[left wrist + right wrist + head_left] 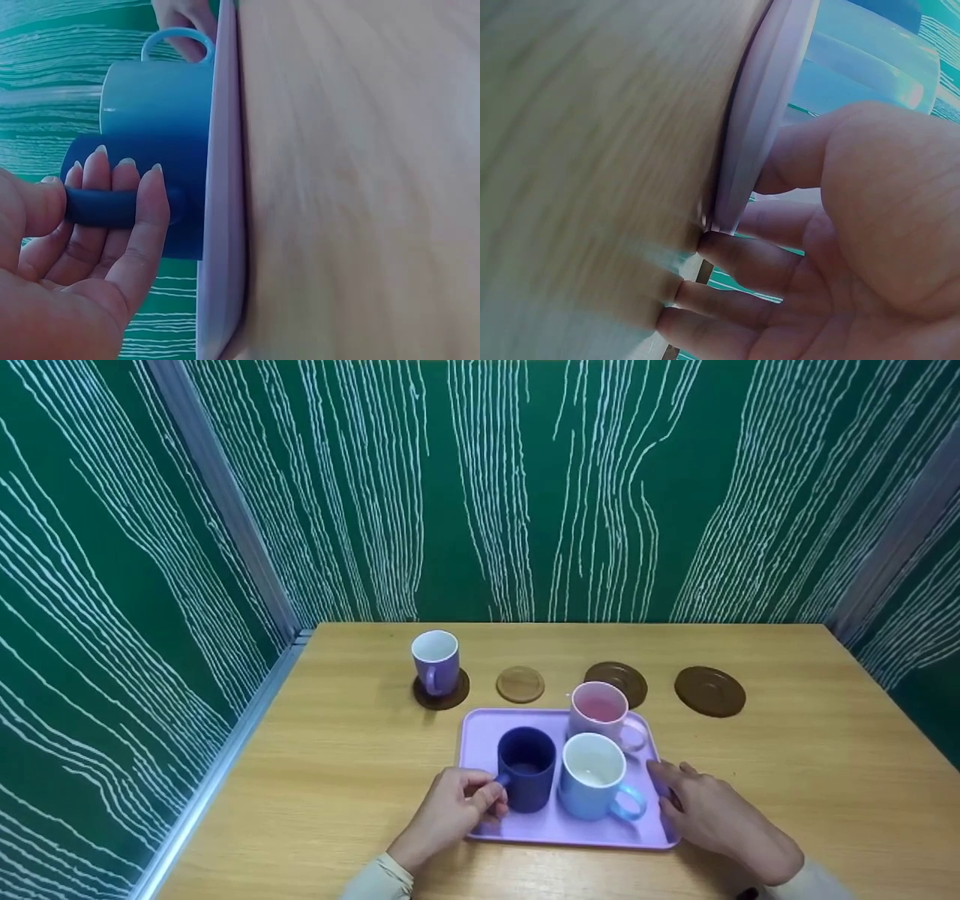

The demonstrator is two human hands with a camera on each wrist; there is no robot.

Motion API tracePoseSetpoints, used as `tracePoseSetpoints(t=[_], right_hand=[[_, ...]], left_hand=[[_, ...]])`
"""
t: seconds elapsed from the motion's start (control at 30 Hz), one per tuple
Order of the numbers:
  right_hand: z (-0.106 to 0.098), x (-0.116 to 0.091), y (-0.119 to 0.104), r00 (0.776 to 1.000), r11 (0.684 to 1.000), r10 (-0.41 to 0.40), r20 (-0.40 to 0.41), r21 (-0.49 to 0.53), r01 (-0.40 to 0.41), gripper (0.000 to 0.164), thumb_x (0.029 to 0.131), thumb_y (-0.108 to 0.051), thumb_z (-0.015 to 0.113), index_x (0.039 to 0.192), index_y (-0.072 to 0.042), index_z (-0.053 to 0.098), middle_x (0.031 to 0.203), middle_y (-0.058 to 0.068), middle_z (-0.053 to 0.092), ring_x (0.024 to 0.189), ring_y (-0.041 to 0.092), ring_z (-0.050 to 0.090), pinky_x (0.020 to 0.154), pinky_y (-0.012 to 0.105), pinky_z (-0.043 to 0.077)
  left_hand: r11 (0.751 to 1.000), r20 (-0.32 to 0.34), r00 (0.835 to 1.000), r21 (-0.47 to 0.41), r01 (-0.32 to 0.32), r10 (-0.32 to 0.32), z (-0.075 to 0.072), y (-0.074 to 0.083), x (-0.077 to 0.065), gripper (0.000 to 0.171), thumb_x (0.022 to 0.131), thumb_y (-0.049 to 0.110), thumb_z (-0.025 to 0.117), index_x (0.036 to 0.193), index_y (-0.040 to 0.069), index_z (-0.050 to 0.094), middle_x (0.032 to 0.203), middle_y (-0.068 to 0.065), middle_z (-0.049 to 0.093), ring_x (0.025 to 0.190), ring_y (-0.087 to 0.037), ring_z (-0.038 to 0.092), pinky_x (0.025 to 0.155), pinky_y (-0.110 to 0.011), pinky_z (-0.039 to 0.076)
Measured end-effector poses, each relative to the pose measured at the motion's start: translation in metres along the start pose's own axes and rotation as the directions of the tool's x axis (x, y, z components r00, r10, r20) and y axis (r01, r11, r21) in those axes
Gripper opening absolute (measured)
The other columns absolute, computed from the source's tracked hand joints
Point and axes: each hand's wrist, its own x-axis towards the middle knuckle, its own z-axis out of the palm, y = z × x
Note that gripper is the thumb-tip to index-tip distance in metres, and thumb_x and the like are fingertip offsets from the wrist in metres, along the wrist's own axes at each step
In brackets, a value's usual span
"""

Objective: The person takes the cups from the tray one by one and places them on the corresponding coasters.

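Note:
My left hand (457,806) grips the handle of a dark blue mug (529,784) that stands upright on a lilac tray (517,829). In the left wrist view, its fingers (96,176) are hooked through the handle, with the thumb on the handle's upper end. My right hand (709,810) holds the tray's right rim, thumb inside and fingers outside, some of them down at the table in the right wrist view. A light blue mug (589,795) sits just right of the dark one, handle to the right. Behind it is a pink mug (585,720), partly hidden.
A purple mug (442,671) stands on a dark round coaster (450,701) at the back left. Along the same row lie a light wooden coaster (520,685), a brown one (634,682) partly behind the pink mug, and another brown coaster (710,691). Green patterned walls enclose the table.

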Motion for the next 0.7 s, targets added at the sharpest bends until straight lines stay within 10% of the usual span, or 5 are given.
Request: tracePoseSetpoints(t=[0.7], right_hand=[[0.001,0.0,-0.001,0.999,0.999,-0.039,-0.03,0.0,0.039,0.052,0.096,-0.02,0.067,0.144,-0.003,0.058,0.134,0.039,0.058,0.121,0.062,0.056,0.097,0.073,0.047]], left_hand=[[0.997,-0.205,0.976,0.039,-0.071,0.077,0.008,0.047,0.045,0.022,0.101,0.009,0.065,0.083,0.0,0.074,0.077,-0.008,0.074,0.072,-0.013,0.068,0.07,-0.033,0.063]])
